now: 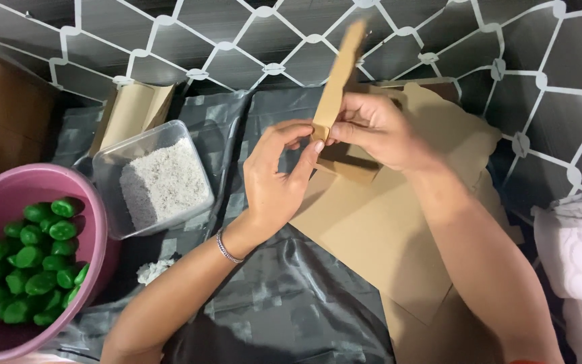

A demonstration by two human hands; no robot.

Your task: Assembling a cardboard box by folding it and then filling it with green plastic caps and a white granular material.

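Nearest me at the left I see a round pink plastic bowl [69, 185] full of small green oval pieces [31, 266], resting on a grey sheet [284, 303]. Just beyond stands a clear rectangular plastic tub [112, 168] of white grains [163, 182]. Flat sheets of brown cardboard [372, 236] lie at the right. Above them my left hand [274, 175] pinches the lower end of a folded tan cardboard strip [337, 81], and my right hand [375, 128] grips it too, holding it upright against the grey lattice backdrop [439, 40].
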